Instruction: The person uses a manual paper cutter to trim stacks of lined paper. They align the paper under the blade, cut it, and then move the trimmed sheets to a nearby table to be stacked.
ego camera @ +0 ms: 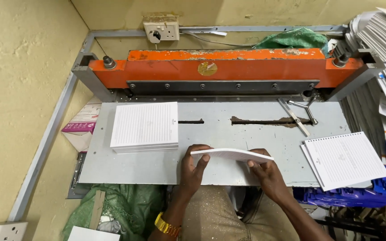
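Both my hands hold a thin stack of white paper [233,154] edge-on above the grey metal table [148,163] of a cutting machine. My left hand [193,167] grips the stack's left end, thumb on top. My right hand [266,172] grips its right end. A thicker stack of lined white sheets [144,126] lies on the table to the left, apart from my hands. A punched, printed stack [345,159] lies at the table's right edge.
The machine's orange beam [224,67] and dark blade bar [222,86] span the back of the table. Two slots [269,120] run across the table. Piled paper [385,40] crowds the right side. Green cloth [121,209] lies below left. A wall socket [161,30] sits behind.
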